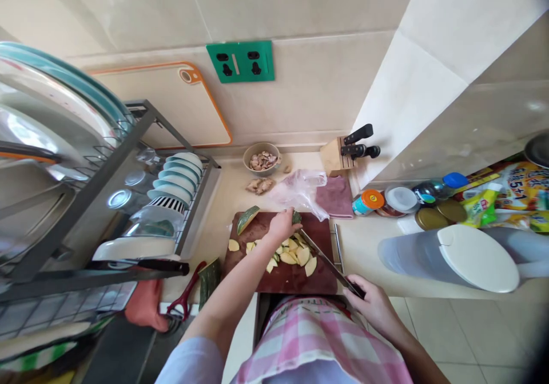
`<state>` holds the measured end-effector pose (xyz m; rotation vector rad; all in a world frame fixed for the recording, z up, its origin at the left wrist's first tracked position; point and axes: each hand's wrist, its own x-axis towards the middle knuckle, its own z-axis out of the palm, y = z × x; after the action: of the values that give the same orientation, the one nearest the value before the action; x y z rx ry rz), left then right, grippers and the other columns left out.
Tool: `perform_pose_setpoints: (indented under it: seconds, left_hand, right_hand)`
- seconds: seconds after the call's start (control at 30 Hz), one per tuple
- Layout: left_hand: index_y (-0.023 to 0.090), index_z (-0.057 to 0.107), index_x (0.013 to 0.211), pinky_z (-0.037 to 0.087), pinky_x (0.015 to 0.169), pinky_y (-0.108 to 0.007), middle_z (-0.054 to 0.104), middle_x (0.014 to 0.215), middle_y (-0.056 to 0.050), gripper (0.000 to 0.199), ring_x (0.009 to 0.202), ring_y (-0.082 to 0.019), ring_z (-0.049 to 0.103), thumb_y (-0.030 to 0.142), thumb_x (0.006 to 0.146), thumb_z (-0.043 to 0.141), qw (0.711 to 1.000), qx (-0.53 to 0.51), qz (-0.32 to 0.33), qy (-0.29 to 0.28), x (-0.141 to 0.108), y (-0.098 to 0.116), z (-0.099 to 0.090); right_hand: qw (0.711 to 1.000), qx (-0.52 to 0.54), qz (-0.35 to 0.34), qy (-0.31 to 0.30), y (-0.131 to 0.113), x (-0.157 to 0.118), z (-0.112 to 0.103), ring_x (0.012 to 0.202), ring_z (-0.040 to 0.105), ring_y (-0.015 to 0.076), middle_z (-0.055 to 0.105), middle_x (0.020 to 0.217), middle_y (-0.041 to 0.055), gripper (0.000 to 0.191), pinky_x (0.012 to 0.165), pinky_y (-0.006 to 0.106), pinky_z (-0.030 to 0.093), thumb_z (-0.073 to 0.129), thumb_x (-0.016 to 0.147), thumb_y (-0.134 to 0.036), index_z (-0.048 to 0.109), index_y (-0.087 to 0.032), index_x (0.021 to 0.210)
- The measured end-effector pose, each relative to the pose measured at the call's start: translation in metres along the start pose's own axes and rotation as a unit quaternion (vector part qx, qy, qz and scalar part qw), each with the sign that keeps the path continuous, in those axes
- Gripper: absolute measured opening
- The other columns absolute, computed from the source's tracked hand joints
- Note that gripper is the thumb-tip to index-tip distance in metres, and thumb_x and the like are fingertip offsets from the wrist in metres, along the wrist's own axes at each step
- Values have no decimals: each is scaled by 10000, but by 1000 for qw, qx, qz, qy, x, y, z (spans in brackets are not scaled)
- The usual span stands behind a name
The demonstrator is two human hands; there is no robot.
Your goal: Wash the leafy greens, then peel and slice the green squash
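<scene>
Left hand (pixel 283 227) grasps a green-skinned squash piece (pixel 296 218) on the brown cutting board (pixel 274 284); right hand (pixel 364 299) grips the black handle of a kitchen knife (pixel 325 256), its tip just beside the left fingers. From the left, a red-handled utensil (pixel 185 300) lies near a squash chunk (pixel 209 284), then a squash wedge (pixel 247 219) and pale squash slices (pixel 288 258) on the board.
</scene>
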<state>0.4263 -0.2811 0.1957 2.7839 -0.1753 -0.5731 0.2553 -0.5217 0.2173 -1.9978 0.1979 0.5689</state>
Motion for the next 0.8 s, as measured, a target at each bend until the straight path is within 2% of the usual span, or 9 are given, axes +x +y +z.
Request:
perform_pose_setpoints:
  seconds: [0.07,0.17,0.27,0.33,0.4,0.5,0.63,0.73,0.8]
  left_hand:
    - [167,398,1202,423,797,-350,549,1114,-169,604,1011,-291,558,321,689,678,1000,-23,-8,-10,7,10,7]
    - [175,373,1207,422,811,-349,575,1064,-143,660,983,-274,575,227,638,702,999,-51,-11,-16,14,3,9]
    - [175,410,1151,436,789,-351,613,903,-76,645,877,-244,600,229,591,727,978,-208,-16,-18,18,-17,6]
    - [177,447,1073,448,775,-347,611,840,-40,596,814,-209,602,252,565,749,917,-399,-2,-35,17,-31,1]
    - [186,458,1040,452,781,-334,611,842,-23,573,797,-174,598,271,562,762,823,-565,22,-55,11,-42,-4]
    - [213,463,1084,450,819,-350,614,930,-35,564,838,-166,601,302,604,747,699,-712,37,-56,-7,-51,-12]
    - [224,448,1212,442,870,-419,591,1070,-91,583,956,-220,583,494,719,603,603,-798,12,-14,-39,-47,-17]
    - [193,458,1242,474,836,-413,590,1059,-123,643,961,-231,578,632,774,423,533,-845,-31,6,-59,-37,-19]
    - [183,479,1227,500,799,-387,601,1015,-120,627,918,-217,593,630,798,381,488,-870,-62,7,-69,-30,-19]
  right_hand:
    - [999,21,13,25,6,-3,-3,663,590,157,668,798,21,339,610,229,462,528,740,-426,645,-165,923]
    - [996,51,46,55,19,-4,-4,579,556,126,661,811,22,366,544,214,445,532,742,-447,624,-162,953]
    - [995,68,64,46,27,-2,-5,530,520,106,637,770,7,361,506,205,424,529,746,-449,607,-163,953]
    - [996,63,60,30,28,-1,-6,516,502,101,607,710,-12,328,492,201,409,516,756,-434,604,-166,924]
    - [998,48,49,17,25,0,-8,545,513,111,588,680,-20,299,508,202,412,507,763,-416,606,-169,899]
    - [999,34,29,3,18,2,-10,674,573,150,622,749,-1,299,602,221,451,509,760,-409,612,-171,910]
    - [1000,18,13,-16,15,8,-10,784,614,192,667,835,25,317,723,261,474,519,747,-416,619,-172,923]
    - [1000,-7,2,-17,16,12,-7,808,629,208,683,883,43,330,740,277,484,507,750,-417,607,-173,949]
    - [999,-40,-7,-21,16,14,-5,802,638,206,688,896,47,343,711,269,492,481,771,-417,585,-176,991]
